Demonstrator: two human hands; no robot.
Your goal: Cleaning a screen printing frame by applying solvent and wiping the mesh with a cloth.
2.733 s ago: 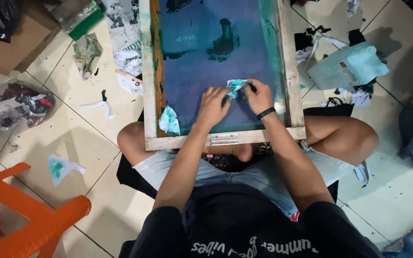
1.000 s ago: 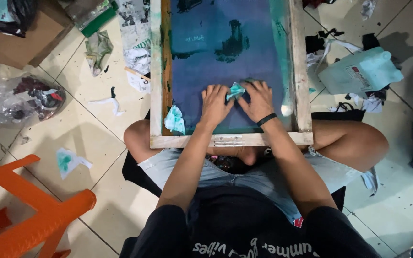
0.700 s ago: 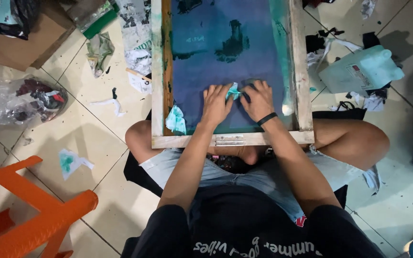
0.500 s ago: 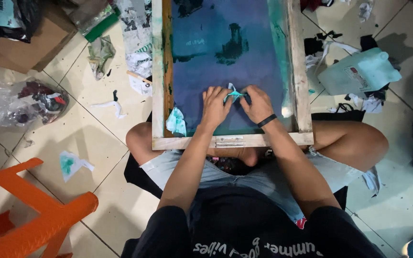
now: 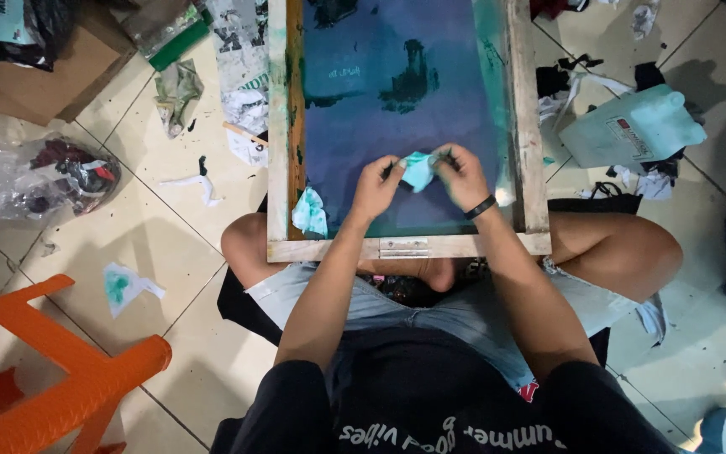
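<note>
A wooden-framed printing screen with a dark blue mesh rests on my crossed legs. Over its near part, my left hand and my right hand both pinch a small teal-stained wad of cloth or paper between them. It is held slightly above the mesh. A black band circles my right wrist. A second crumpled teal wad lies on the mesh at the frame's left inner edge.
An orange plastic stool stands at bottom left. A cardboard box, a clear plastic bag of scraps, stained paper bits and newspaper litter the tiled floor. A pale teal plastic jug lies at right.
Earlier both hands pressed flat on the mesh around the wad. Now they have lifted slightly and pinch it between the fingertips. The view shifted a little.
</note>
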